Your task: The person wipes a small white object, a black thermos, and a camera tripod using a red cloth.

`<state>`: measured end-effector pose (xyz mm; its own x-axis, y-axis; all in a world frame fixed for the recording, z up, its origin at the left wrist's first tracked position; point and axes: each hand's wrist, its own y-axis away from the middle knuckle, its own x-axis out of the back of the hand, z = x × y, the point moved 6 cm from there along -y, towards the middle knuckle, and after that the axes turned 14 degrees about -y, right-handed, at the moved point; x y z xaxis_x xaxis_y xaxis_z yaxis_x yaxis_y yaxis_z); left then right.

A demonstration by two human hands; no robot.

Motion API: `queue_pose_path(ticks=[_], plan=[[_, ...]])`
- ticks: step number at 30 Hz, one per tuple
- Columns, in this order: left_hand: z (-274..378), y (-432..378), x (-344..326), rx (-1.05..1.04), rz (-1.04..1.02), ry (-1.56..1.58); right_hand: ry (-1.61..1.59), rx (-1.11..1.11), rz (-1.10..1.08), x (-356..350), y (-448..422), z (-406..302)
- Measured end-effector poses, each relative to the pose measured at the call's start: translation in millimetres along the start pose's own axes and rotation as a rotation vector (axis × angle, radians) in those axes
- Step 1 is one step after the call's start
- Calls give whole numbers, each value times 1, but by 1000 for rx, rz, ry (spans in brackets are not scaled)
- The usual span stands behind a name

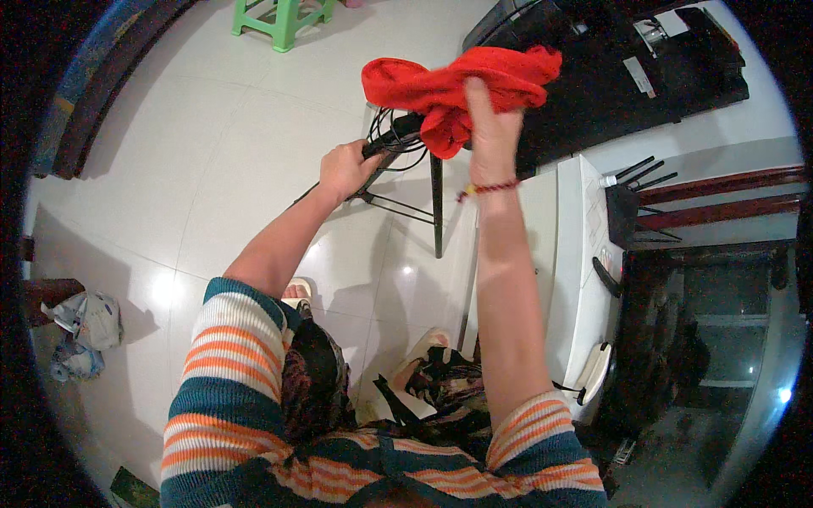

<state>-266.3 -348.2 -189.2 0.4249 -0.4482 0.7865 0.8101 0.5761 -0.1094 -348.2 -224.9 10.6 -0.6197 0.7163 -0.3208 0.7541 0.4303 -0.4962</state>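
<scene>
My left hand (346, 168) grips the black post of a stand (436, 203) whose thin legs and braces spread over the floor. Loops of black cable (397, 143) hang about the post near this hand. My right hand (494, 130) holds a bunched red cloth (457, 79), its thumb lying over the fabric; the other fingers are hidden. The cloth covers the top end of the post, and I cannot tell whether it touches it.
A green plastic stool (286, 25) stands on the tiled floor. At the right are a black cabinet (597, 95) and a white ledge (575, 254) bearing small things. Plastic bags (95, 320) lie at the far left. My feet are below my arms.
</scene>
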Motion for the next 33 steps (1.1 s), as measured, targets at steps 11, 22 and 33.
queue_pose_path(ticks=[11,22,33], plan=[[-2,-2,-3,-15,3,16,532,-227,-83,54,25,43],[1,0,-1,-47,25,-44,1390,343,-403,-23,64,39],[-4,-5,-4,14,-37,-62,585,-275,-22,87,24,21]])
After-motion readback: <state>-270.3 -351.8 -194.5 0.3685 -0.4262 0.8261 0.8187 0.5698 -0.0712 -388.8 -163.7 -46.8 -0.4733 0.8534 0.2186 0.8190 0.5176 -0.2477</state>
